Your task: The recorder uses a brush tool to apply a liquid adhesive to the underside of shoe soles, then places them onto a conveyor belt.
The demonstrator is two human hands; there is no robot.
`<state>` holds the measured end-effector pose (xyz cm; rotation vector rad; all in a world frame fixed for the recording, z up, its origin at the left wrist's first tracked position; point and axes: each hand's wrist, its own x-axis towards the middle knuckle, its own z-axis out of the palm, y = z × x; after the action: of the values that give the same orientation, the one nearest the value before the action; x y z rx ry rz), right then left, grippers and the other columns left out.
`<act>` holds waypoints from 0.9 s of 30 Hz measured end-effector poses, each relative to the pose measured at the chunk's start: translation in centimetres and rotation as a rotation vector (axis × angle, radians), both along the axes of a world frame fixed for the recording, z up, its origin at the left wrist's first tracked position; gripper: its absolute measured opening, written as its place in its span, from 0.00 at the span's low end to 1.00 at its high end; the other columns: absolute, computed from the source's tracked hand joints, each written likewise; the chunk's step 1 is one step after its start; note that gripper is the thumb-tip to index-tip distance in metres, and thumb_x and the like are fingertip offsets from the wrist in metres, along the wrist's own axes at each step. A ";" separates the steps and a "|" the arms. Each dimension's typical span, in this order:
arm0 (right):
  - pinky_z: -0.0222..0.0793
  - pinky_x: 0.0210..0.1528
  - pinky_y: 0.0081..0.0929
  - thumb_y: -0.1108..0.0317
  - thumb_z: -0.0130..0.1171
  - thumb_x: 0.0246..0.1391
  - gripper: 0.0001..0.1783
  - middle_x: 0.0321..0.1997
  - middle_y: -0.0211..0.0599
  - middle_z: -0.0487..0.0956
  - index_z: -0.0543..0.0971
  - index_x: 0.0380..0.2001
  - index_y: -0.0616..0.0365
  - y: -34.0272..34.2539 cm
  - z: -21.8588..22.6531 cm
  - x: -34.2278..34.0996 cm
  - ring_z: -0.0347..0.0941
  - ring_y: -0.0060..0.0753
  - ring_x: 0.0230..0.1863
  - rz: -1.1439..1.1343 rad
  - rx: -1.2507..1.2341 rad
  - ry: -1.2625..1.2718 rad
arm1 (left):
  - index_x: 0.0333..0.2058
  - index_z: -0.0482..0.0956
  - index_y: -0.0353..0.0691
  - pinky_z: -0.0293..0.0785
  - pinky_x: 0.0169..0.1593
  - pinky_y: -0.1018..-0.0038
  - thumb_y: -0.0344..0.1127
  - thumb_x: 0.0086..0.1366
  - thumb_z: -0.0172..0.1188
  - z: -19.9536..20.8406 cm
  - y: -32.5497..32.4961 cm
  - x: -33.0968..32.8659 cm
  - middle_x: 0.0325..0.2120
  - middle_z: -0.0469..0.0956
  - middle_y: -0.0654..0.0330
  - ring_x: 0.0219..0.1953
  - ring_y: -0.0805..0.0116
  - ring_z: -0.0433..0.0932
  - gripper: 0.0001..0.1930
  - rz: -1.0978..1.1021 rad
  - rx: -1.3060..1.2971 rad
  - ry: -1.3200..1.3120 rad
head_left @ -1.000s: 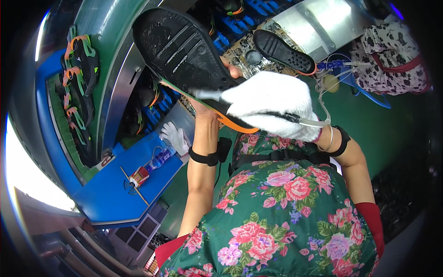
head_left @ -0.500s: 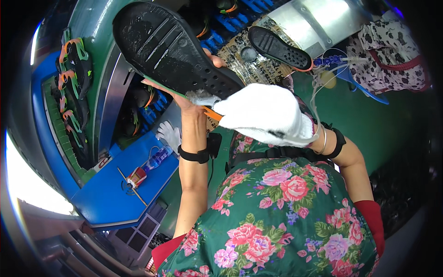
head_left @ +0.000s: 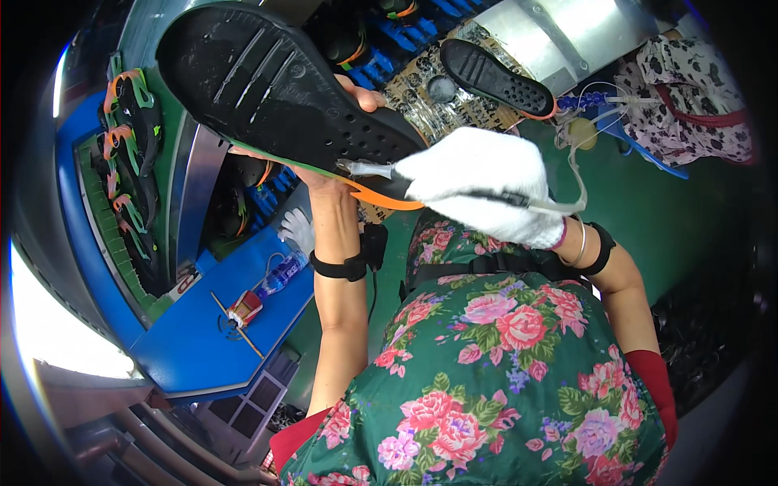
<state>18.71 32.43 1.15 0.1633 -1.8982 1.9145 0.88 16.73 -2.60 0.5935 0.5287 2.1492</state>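
A large black shoe sole [head_left: 267, 97] with grooves, small round holes and a green and orange rim is gripped in my bare left hand [head_left: 318, 180]. Its fingers curl over the far edge, and the palm lies under the near one. In a white knit glove, my right hand [head_left: 478, 186] closes round a brush [head_left: 366, 168] fed by a clear tube [head_left: 580, 162]. The brush tip is at the sole's near edge, by the holes; whether it touches is hard to tell. Wet-looking streaks shine in the grooves.
Another black sole [head_left: 494, 77] lies on a taped cardboard surface [head_left: 421, 81] beside a metal plate [head_left: 559, 40]. At left, shoe uppers [head_left: 130, 146] sit by a machine. A blue table [head_left: 186, 348] bears a bottle [head_left: 284, 274], and a patterned cloth [head_left: 689, 97] is at far right.
The sole has shifted left and slightly down in my left hand. My right hand has turned, showing more of the brush and tube, and the orange rim strip shows longer.
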 end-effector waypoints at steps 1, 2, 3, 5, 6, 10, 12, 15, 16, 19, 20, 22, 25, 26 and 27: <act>0.80 0.45 0.31 0.75 0.70 0.50 0.12 0.44 0.38 0.88 0.89 0.40 0.55 0.0 0.3 0.0 0.85 0.37 0.43 -0.001 0.140 0.054 | 0.58 0.74 0.30 0.70 0.63 0.55 0.84 0.53 0.54 0.2 0.3 0.0 0.49 0.78 0.51 0.50 0.56 0.77 0.56 0.011 0.058 0.016; 0.81 0.45 0.31 0.76 0.70 0.50 0.11 0.43 0.38 0.88 0.89 0.39 0.56 -0.1 0.6 0.1 0.85 0.36 0.43 -0.002 0.281 0.108 | 0.58 0.74 0.30 0.70 0.63 0.55 0.84 0.53 0.54 0.1 0.3 0.1 0.49 0.78 0.51 0.50 0.56 0.77 0.56 0.011 0.057 0.014; 0.81 0.45 0.31 0.75 0.71 0.49 0.12 0.43 0.38 0.88 0.89 0.39 0.55 -0.3 0.7 0.2 0.85 0.37 0.42 0.007 0.262 0.091 | 0.55 0.75 0.28 0.72 0.59 0.57 0.89 0.46 0.50 0.1 0.3 0.1 0.47 0.78 0.51 0.48 0.54 0.78 0.62 0.056 0.050 -0.028; 0.80 0.44 0.31 0.73 0.72 0.49 0.13 0.44 0.37 0.88 0.89 0.41 0.53 -0.4 -0.4 0.2 0.84 0.38 0.42 0.027 0.082 0.029 | 0.52 0.76 0.26 0.73 0.54 0.59 0.94 0.39 0.46 0.2 0.2 0.1 0.45 0.78 0.51 0.45 0.53 0.80 0.68 0.101 0.040 -0.068; 0.80 0.43 0.32 0.71 0.72 0.49 0.14 0.45 0.37 0.87 0.89 0.42 0.51 -0.4 -0.5 0.0 0.84 0.39 0.42 0.048 -0.096 -0.033 | 0.52 0.76 0.26 0.72 0.54 0.59 0.94 0.40 0.47 0.2 0.3 0.1 0.45 0.78 0.51 0.45 0.52 0.80 0.67 0.112 0.050 -0.045; 0.81 0.45 0.31 0.75 0.71 0.49 0.12 0.43 0.37 0.88 0.89 0.39 0.54 0.0 0.6 0.2 0.85 0.36 0.42 0.008 0.287 0.115 | 0.51 0.77 0.26 0.72 0.55 0.58 0.92 0.41 0.50 0.4 0.1 -0.5 0.46 0.79 0.51 0.44 0.52 0.80 0.65 0.135 0.042 -0.013; 0.81 0.45 0.31 0.76 0.71 0.49 0.12 0.43 0.38 0.88 0.89 0.39 0.56 -0.1 0.5 0.3 0.85 0.36 0.42 0.023 0.273 0.103 | 0.51 0.77 0.27 0.72 0.55 0.58 0.91 0.42 0.51 0.6 -0.1 -0.7 0.45 0.79 0.51 0.44 0.52 0.81 0.63 0.126 0.034 -0.003; 0.80 0.43 0.32 0.74 0.72 0.48 0.14 0.45 0.39 0.87 0.89 0.41 0.54 0.1 -0.6 0.2 0.84 0.38 0.41 -0.008 0.033 0.016 | 0.51 0.78 0.29 0.72 0.55 0.58 0.88 0.47 0.54 0.6 0.1 -0.6 0.45 0.79 0.51 0.44 0.52 0.81 0.58 0.144 0.036 0.026; 0.80 0.43 0.32 0.74 0.72 0.48 0.14 0.45 0.39 0.87 0.89 0.41 0.54 0.0 -0.5 0.2 0.84 0.38 0.41 -0.006 0.030 0.018 | 0.51 0.78 0.30 0.72 0.55 0.58 0.85 0.50 0.55 0.7 0.1 -0.6 0.45 0.80 0.52 0.44 0.52 0.81 0.55 0.171 0.048 0.043; 0.80 0.45 0.32 0.74 0.72 0.48 0.12 0.43 0.38 0.88 0.89 0.39 0.55 0.0 0.6 0.6 0.84 0.37 0.43 0.003 0.242 0.068 | 0.50 0.79 0.31 0.72 0.56 0.58 0.78 0.59 0.56 1.4 0.5 -0.7 0.44 0.80 0.52 0.43 0.52 0.81 0.47 0.169 0.066 0.077; 0.80 0.45 0.32 0.74 0.72 0.48 0.12 0.43 0.38 0.88 0.89 0.39 0.55 0.1 0.8 0.6 0.84 0.37 0.43 0.000 0.243 0.067 | 0.50 0.79 0.31 0.72 0.56 0.58 0.78 0.59 0.56 1.5 0.7 -0.8 0.44 0.80 0.52 0.43 0.52 0.81 0.47 0.166 0.068 0.076; 0.80 0.44 0.32 0.74 0.71 0.49 0.10 0.44 0.38 0.88 0.89 0.38 0.54 0.0 0.4 0.5 0.84 0.40 0.42 0.030 0.038 -0.028 | 0.49 0.79 0.32 0.72 0.56 0.57 0.79 0.57 0.56 1.3 0.5 -0.8 0.43 0.80 0.52 0.43 0.52 0.82 0.48 0.185 0.070 0.103; 0.80 0.44 0.33 0.73 0.71 0.50 0.11 0.44 0.36 0.87 0.88 0.39 0.52 0.2 0.3 0.7 0.84 0.40 0.41 0.007 0.152 0.042 | 0.49 0.78 0.32 0.72 0.56 0.57 0.82 0.54 0.56 0.9 0.5 -1.1 0.43 0.80 0.52 0.42 0.52 0.81 0.51 0.186 0.084 0.097; 0.81 0.43 0.33 0.73 0.71 0.50 0.12 0.44 0.36 0.87 0.88 0.40 0.52 0.1 0.5 0.8 0.84 0.40 0.41 0.003 0.283 0.112 | 0.49 0.78 0.32 0.72 0.56 0.57 0.82 0.54 0.56 0.9 0.5 -1.1 0.43 0.80 0.52 0.42 0.52 0.81 0.51 0.186 0.086 0.096; 0.81 0.43 0.34 0.72 0.71 0.50 0.14 0.45 0.35 0.87 0.88 0.42 0.51 -0.2 0.4 0.9 0.84 0.39 0.41 -0.003 0.332 0.146 | 0.50 0.78 0.32 0.72 0.56 0.57 0.83 0.52 0.56 0.9 0.5 -1.0 0.43 0.80 0.52 0.43 0.52 0.81 0.52 0.186 0.085 0.076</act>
<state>19.64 32.26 1.53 0.3892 -2.0979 1.5263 -0.09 17.27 -1.74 0.6983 0.5545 2.3415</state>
